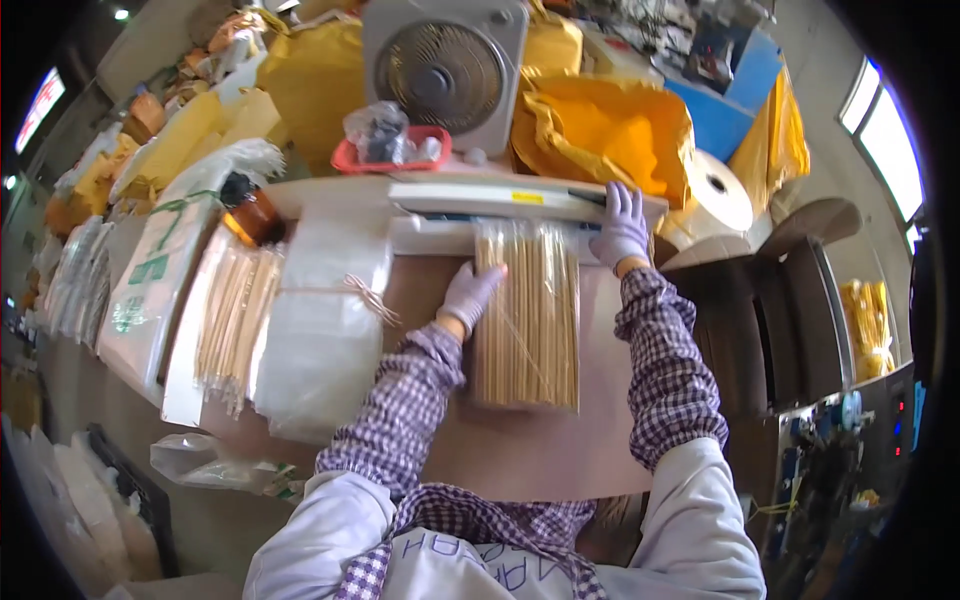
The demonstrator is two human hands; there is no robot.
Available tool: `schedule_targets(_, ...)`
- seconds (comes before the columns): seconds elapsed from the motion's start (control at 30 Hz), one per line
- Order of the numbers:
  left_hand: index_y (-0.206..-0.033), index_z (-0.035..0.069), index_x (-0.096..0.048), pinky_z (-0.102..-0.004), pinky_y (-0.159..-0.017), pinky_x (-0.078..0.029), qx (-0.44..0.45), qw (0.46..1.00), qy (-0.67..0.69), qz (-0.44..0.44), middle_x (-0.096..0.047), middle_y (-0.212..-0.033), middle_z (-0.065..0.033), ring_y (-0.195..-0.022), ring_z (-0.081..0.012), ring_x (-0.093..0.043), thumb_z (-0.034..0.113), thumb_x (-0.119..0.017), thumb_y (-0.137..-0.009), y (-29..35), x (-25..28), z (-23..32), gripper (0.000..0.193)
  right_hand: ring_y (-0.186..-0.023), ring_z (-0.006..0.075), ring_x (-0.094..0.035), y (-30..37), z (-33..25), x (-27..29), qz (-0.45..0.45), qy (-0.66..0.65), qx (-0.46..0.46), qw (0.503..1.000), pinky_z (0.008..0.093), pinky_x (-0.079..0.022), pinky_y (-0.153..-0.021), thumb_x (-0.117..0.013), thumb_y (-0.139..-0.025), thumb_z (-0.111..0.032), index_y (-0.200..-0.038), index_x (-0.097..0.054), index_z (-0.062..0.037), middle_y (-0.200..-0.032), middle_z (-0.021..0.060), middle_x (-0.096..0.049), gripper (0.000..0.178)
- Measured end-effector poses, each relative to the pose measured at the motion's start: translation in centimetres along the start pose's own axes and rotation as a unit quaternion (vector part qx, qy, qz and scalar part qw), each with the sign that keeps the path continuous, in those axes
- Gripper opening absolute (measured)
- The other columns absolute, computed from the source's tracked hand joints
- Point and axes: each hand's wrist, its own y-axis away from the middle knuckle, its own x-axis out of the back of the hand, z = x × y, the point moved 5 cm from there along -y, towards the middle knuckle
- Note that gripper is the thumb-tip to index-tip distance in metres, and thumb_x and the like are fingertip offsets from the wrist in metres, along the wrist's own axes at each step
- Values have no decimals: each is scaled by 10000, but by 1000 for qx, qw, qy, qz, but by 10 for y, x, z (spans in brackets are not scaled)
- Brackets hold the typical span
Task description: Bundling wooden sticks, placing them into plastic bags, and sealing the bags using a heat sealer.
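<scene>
a brownish table (625,430) spreads under the work. beyond its right edge stands a dark open carton (715,335), flaps raised. a grey box-shaped fan (437,82) is upright past the table's far edge, and just right of it an open orange sack (615,135) gapes toward the person. on the left of the table lies a stack of flat clear bags (325,355). the long white bar (465,196) runs across the far side of the table, a yellow label on its face. nearer the person, in the middle, the clear pack of thin wooden sticks (527,320) lies flat, sticks pointing away, its far end close to the bar. a bunch of similar sticks (235,315) lies left of the stack. a white roll (722,190) sits beyond the bar's right end; a red tray (345,157) rests before the fan.

the right hand (622,230), in a pale lilac glove, is open, fingers stretched over the bar's right end. the left hand (470,297), gloved alike, is half open at the pack's left edge, thumb over it; whether it grips or merely presses is hard to tell. a brown bottle (250,212) leans by the bunch.
</scene>
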Motion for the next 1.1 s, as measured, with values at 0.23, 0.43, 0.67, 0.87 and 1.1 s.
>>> schedule_targets(0.23,-1232,-31,-399,-340,-953,-357,-271,825,-298,395,-449,-1223,-150,-1101,-247,-460,97,-583,-799,206,238,53,488,-1346,297,-109,12,20,8,-65,-15,-93,993,389,-202,-1065,-638,-702,-262,-1401,-122,-135,-1473,50,-93,878)
schedule_targets(0.43,-1253,-1,-415,-387,-997,-324,97,611,-506,600,-390,-1286,-222,-1203,-307,-382,295,-549,-832,432,473,-19,532,-1276,320,-290,58,-44,-44,-239,-209,-119,941,352,-263,-1042,-733,-621,-413,-1359,-179,-3,-1369,250,-271,1009)
schedule_targets(0.67,-1253,13,-425,-338,-766,-476,309,836,-57,450,-426,-1271,-177,-1014,-299,-528,758,-483,-660,435,512,-120,954,-543,190,-586,188,-63,-14,-287,-565,-158,757,267,-494,-489,-584,-772,-224,-915,-607,14,-702,82,-609,279)
schedule_targets(0.87,-917,-35,-561,-275,-553,-491,353,857,-29,374,-602,-840,-161,-646,-223,-601,651,-531,-719,440,515,-140,715,-844,212,-559,289,-113,-67,-244,-717,-243,606,332,-478,-802,-574,-734,-152,-1025,-553,3,-902,88,-589,330)
schedule_targets(1.1,-683,44,-581,-278,-387,-410,60,901,-257,345,-500,-495,-28,-435,-136,-514,241,-564,-833,459,482,-191,248,-880,202,-516,333,-373,23,-335,-894,-64,292,405,-398,-881,-567,-713,-112,-769,-558,-76,-821,27,-562,67)
